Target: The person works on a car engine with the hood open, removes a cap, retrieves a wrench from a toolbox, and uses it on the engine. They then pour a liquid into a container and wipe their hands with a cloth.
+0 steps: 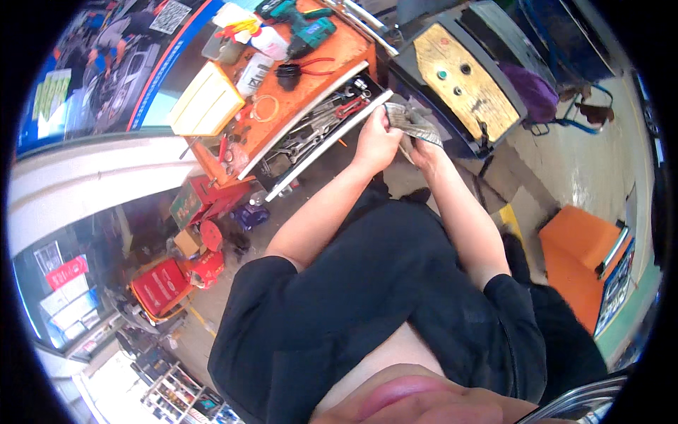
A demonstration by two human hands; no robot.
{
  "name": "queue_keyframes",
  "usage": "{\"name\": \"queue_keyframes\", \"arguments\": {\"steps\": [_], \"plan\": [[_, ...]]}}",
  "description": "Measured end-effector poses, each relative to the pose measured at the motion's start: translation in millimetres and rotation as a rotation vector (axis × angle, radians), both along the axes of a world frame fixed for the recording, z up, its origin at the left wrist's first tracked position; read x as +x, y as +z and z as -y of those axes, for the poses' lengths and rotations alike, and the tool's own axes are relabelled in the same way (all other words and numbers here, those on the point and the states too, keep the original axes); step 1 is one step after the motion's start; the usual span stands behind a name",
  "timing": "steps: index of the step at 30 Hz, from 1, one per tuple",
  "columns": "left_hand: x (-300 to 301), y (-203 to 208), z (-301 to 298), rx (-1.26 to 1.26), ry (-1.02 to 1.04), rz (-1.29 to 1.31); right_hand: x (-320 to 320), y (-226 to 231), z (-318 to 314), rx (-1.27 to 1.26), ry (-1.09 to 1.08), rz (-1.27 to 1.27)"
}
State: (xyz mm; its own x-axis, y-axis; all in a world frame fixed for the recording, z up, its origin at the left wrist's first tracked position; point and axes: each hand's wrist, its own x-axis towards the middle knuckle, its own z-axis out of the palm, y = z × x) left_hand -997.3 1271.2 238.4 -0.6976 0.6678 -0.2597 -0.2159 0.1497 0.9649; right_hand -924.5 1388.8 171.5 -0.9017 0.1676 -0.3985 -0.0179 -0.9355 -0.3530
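Both of my hands are together at a greyish-white knitted work glove (415,127) with a dark hem, just right of an open tool drawer (311,131). My left hand (378,141) is closed, its thumb and fingers pinching the glove's left end beside the drawer's front edge. My right hand (426,154) is at the glove's other end. The fabric covers its fingers, so I cannot tell whether they are inside the glove or curled around it. Wrenches (286,152) and red-handled pliers (351,107) lie in the drawer.
The orange cabinet top (300,81) holds a teal cordless drill (304,32), a spray bottle (268,42), red-handled cutters (314,67) and a yellow box (207,102). At right stands a dark cart with a wooden panel (462,78). An orange case (583,247) is at far right.
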Motion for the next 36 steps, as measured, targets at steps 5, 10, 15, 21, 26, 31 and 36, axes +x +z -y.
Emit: {"name": "queue_keyframes", "arguments": {"steps": [5,10,15,21,26,31,36], "plan": [[-45,21,28,-0.288,-0.018,-0.363,-33,30,39,0.172,0.046,0.068],[-79,24,62,-0.275,0.211,-0.505,-59,62,66,0.795,0.385,0.043],[-134,-10,112,-0.276,0.424,-0.818,-57,44,88,0.149,0.354,-0.244],[-129,-3,157,-0.209,0.445,-0.197,-72,87,85,0.144,0.397,-0.071],[-78,14,151,0.438,0.345,0.478,-89,105,86,0.086,0.33,-0.109],[-70,10,127,0.653,0.376,0.527,-94,98,105,-0.179,0.459,-0.138],[-77,23,138,0.162,0.517,-0.024,-98,101,114,0.208,0.423,-0.015]]}}
